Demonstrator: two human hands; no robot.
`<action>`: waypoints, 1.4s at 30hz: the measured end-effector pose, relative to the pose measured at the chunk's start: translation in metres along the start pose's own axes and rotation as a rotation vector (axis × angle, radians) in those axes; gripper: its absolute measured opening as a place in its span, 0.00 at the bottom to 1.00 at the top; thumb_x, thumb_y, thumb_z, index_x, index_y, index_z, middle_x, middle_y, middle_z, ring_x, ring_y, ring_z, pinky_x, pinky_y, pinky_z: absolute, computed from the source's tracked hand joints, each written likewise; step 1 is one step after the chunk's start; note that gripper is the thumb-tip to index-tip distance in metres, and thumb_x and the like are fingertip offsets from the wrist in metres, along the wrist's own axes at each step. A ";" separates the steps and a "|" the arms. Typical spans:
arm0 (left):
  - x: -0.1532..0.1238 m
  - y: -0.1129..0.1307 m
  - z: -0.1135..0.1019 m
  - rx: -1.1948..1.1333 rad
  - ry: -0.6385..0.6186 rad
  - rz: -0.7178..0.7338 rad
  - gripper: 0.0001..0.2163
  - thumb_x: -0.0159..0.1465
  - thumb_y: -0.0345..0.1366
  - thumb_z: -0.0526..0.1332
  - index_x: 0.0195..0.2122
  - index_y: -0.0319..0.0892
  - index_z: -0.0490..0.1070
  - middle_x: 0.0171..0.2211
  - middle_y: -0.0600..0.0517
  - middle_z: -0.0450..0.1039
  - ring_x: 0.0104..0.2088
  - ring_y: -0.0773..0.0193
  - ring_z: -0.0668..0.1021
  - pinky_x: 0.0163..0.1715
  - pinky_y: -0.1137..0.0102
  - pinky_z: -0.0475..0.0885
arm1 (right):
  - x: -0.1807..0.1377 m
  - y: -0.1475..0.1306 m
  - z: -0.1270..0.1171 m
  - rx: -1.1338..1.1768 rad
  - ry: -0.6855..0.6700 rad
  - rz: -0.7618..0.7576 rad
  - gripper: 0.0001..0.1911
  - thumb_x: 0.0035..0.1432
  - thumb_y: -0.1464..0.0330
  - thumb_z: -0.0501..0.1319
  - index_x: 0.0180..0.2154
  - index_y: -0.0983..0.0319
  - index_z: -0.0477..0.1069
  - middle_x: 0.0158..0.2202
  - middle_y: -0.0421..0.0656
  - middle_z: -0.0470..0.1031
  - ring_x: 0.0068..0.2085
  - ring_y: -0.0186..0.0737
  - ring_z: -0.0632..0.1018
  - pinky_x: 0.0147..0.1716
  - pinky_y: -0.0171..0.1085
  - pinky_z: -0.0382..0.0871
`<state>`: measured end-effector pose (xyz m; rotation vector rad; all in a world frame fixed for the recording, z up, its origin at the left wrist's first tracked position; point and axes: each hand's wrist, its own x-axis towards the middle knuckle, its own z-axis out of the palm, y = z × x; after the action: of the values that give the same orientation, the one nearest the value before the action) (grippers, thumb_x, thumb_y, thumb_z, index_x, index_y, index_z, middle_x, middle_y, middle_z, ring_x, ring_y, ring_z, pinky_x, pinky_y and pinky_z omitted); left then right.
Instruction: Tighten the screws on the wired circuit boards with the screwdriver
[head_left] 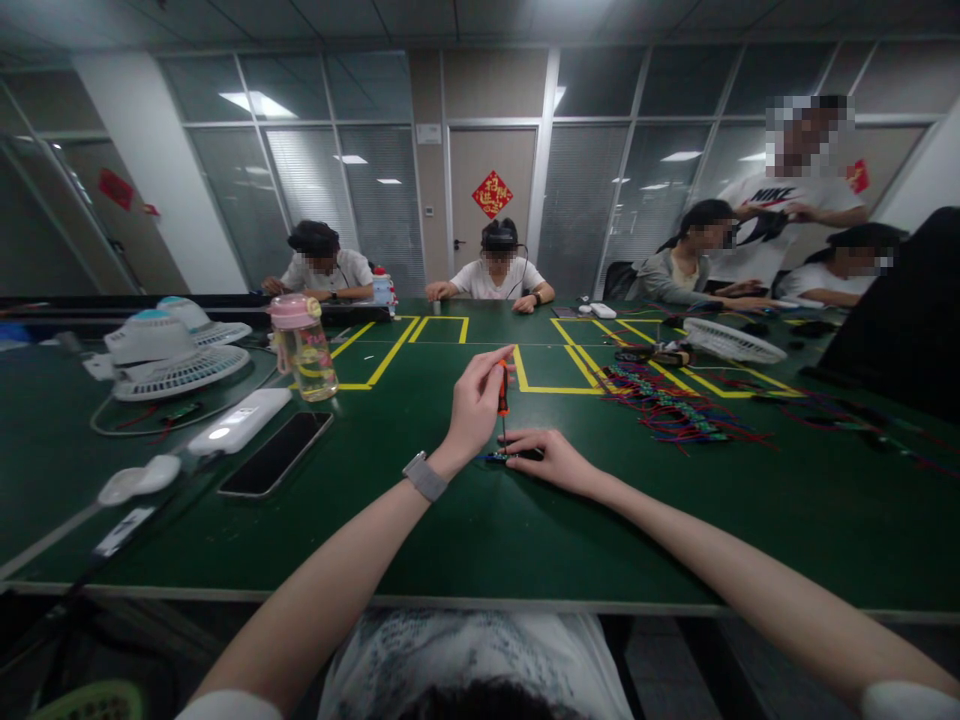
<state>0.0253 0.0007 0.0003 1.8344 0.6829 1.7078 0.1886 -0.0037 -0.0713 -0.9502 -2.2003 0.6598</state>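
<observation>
My left hand [478,395], with a grey-strapped watch at its wrist, is closed around the top of a screwdriver [503,402] with an orange and black handle. The screwdriver stands upright, its thin shaft pointing down at a small circuit board [496,457] on the green table [480,540]. Low on the tabletop, my right hand [551,460] has its fingers pressed on the board from the right side. A blue wire sticks out at the board's left. The fingers hide part of the board, and the tip's exact contact point is too small to make out.
A row of wired circuit boards [667,400] lies to the right, near a fan head [735,341]. On the left are a phone [277,455], a bottle [307,350], a white power strip [240,420] and white fans [180,360]. Yellow tape [559,389] marks the table. Several people sit around it.
</observation>
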 end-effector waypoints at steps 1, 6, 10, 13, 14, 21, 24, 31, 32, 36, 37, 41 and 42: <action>0.000 -0.001 0.001 -0.050 -0.017 -0.024 0.13 0.67 0.36 0.53 0.50 0.44 0.71 0.44 0.47 0.72 0.40 0.65 0.77 0.40 0.69 0.74 | 0.000 0.000 0.000 0.000 -0.003 -0.002 0.14 0.55 0.63 0.64 0.43 0.58 0.78 0.50 0.48 0.75 0.52 0.46 0.75 0.54 0.47 0.66; 0.000 -0.003 0.001 0.087 0.071 0.025 0.10 0.61 0.37 0.61 0.43 0.43 0.74 0.38 0.49 0.72 0.37 0.66 0.76 0.37 0.71 0.74 | 0.000 0.001 0.000 0.009 0.003 -0.005 0.13 0.55 0.63 0.64 0.43 0.58 0.78 0.50 0.48 0.75 0.52 0.47 0.75 0.54 0.47 0.65; 0.000 -0.003 -0.001 0.127 0.093 0.046 0.09 0.63 0.37 0.59 0.42 0.44 0.75 0.43 0.48 0.68 0.42 0.65 0.75 0.39 0.72 0.73 | 0.000 0.000 0.000 0.012 0.005 0.002 0.13 0.54 0.63 0.64 0.42 0.58 0.78 0.50 0.48 0.76 0.52 0.47 0.75 0.54 0.48 0.66; 0.000 -0.002 0.000 -0.025 0.035 -0.022 0.13 0.67 0.37 0.53 0.47 0.44 0.73 0.45 0.47 0.70 0.39 0.66 0.77 0.36 0.72 0.75 | 0.000 -0.001 0.000 0.012 0.006 0.007 0.14 0.54 0.63 0.64 0.43 0.58 0.78 0.50 0.47 0.75 0.52 0.47 0.75 0.55 0.48 0.66; 0.000 -0.002 0.000 -0.047 0.029 -0.036 0.13 0.66 0.37 0.54 0.48 0.43 0.73 0.44 0.48 0.71 0.37 0.67 0.77 0.35 0.72 0.75 | 0.000 -0.001 0.000 0.009 0.005 0.007 0.14 0.54 0.63 0.64 0.43 0.57 0.78 0.51 0.47 0.75 0.53 0.47 0.75 0.55 0.48 0.65; -0.001 0.000 -0.002 0.167 0.101 0.049 0.09 0.63 0.39 0.59 0.39 0.44 0.77 0.41 0.49 0.68 0.41 0.65 0.75 0.39 0.73 0.73 | 0.000 0.000 0.001 -0.001 0.002 0.005 0.14 0.54 0.64 0.64 0.43 0.58 0.78 0.50 0.48 0.75 0.52 0.47 0.75 0.54 0.47 0.66; 0.000 0.001 0.000 0.024 0.037 -0.010 0.13 0.67 0.39 0.53 0.47 0.44 0.74 0.45 0.47 0.70 0.40 0.66 0.76 0.36 0.72 0.74 | 0.000 -0.001 0.000 -0.002 0.006 -0.001 0.14 0.54 0.63 0.64 0.43 0.58 0.78 0.50 0.48 0.76 0.52 0.47 0.75 0.54 0.47 0.66; -0.002 0.001 0.001 0.026 0.097 -0.015 0.10 0.62 0.39 0.61 0.42 0.42 0.75 0.39 0.49 0.73 0.37 0.65 0.77 0.35 0.71 0.75 | 0.000 -0.001 0.001 0.012 0.011 0.002 0.14 0.54 0.62 0.64 0.42 0.58 0.79 0.50 0.48 0.76 0.52 0.47 0.75 0.54 0.47 0.66; -0.002 0.001 0.000 0.069 0.113 0.013 0.09 0.61 0.39 0.61 0.40 0.42 0.75 0.39 0.49 0.72 0.38 0.65 0.76 0.36 0.72 0.75 | 0.000 0.000 0.001 0.013 0.009 -0.002 0.14 0.54 0.63 0.64 0.42 0.58 0.78 0.50 0.48 0.76 0.52 0.47 0.75 0.54 0.47 0.66; 0.000 -0.001 -0.002 0.086 0.104 0.019 0.11 0.65 0.38 0.56 0.41 0.43 0.76 0.43 0.48 0.70 0.42 0.64 0.76 0.38 0.72 0.74 | 0.001 0.003 0.002 0.015 0.007 -0.023 0.14 0.55 0.62 0.64 0.43 0.58 0.78 0.50 0.48 0.76 0.52 0.47 0.75 0.54 0.47 0.66; 0.000 -0.002 -0.001 0.034 0.077 -0.007 0.12 0.66 0.37 0.54 0.44 0.44 0.75 0.45 0.47 0.70 0.42 0.64 0.76 0.37 0.72 0.74 | 0.001 0.003 0.002 0.014 0.009 -0.025 0.14 0.55 0.62 0.64 0.43 0.58 0.78 0.50 0.48 0.76 0.52 0.47 0.75 0.54 0.47 0.66; 0.000 -0.005 0.001 -0.117 0.021 -0.116 0.15 0.66 0.39 0.53 0.51 0.44 0.70 0.44 0.47 0.74 0.35 0.65 0.78 0.33 0.71 0.75 | 0.000 0.004 0.002 0.011 0.010 -0.021 0.14 0.55 0.62 0.64 0.43 0.58 0.78 0.50 0.48 0.76 0.52 0.47 0.75 0.54 0.47 0.66; -0.001 -0.005 0.001 -0.094 0.029 -0.114 0.14 0.66 0.39 0.55 0.51 0.43 0.70 0.42 0.47 0.74 0.34 0.66 0.78 0.33 0.71 0.75 | 0.000 0.004 0.002 0.011 0.009 -0.019 0.14 0.55 0.62 0.64 0.43 0.58 0.78 0.50 0.47 0.76 0.52 0.47 0.75 0.54 0.47 0.66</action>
<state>0.0263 0.0041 -0.0038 1.6774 0.6933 1.6660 0.1889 -0.0012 -0.0749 -0.9236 -2.1934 0.6571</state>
